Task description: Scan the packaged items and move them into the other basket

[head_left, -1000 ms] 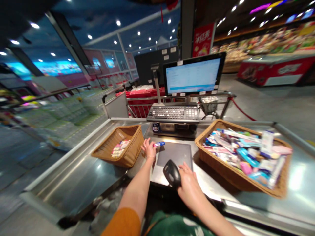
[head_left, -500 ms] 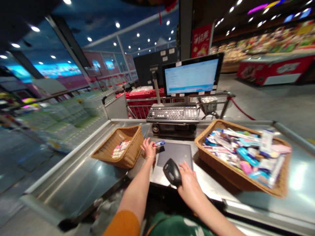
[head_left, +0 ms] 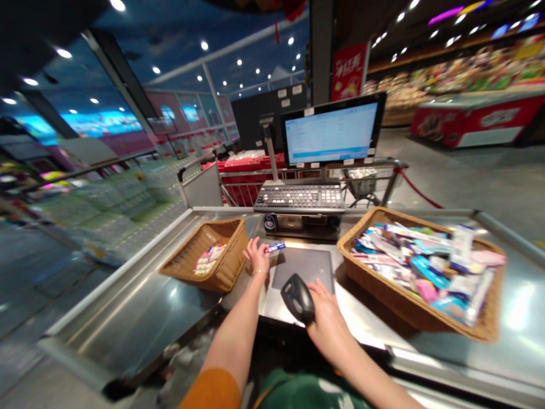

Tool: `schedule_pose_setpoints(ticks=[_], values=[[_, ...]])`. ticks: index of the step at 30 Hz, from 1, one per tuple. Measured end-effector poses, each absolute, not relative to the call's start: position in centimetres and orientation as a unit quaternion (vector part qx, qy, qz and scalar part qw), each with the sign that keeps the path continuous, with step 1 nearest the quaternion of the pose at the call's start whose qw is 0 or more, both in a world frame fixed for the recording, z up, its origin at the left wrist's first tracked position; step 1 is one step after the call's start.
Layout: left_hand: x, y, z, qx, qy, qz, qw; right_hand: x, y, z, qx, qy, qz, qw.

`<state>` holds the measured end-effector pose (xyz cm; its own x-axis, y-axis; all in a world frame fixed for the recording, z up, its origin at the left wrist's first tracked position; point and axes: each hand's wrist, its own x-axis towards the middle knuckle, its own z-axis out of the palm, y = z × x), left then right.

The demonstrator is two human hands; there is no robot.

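A handheld barcode scanner (head_left: 298, 298) is gripped by the right hand (head_left: 327, 318) low over a dark pad (head_left: 304, 267), keeping it within easy reach, while the left hand (head_left: 256, 255), fingers loosely curled, is parked by a small blue-and-white tube (head_left: 275, 246) beside the wicker basket (head_left: 225, 255), though a pinch can't really be told.

I'm getting a bright feed: ceiling spotlights (head_left: 239, 61) light the scene from above and lay white glare on the steel desk (head_left: 517, 307). The barcode scanner (head_left: 298, 298) looks fairly sharp, while wide-angle distortion bends both edges, smearing the shrink-wrapped packs (head_left: 102, 210) and the freezer chest (head_left: 472, 120).
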<state>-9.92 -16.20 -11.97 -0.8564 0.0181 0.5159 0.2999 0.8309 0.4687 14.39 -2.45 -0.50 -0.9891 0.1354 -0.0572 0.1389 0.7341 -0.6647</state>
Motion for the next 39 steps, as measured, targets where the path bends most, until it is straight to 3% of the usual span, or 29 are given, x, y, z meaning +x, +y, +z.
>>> schedule_pose_setpoints(ticks=[39], values=[[-12.2,-18.2,-8.8,-0.103,-0.916,-0.258,0.289,13.8,-3.3,0.9,0.057,0.934,-0.352,0.022]])
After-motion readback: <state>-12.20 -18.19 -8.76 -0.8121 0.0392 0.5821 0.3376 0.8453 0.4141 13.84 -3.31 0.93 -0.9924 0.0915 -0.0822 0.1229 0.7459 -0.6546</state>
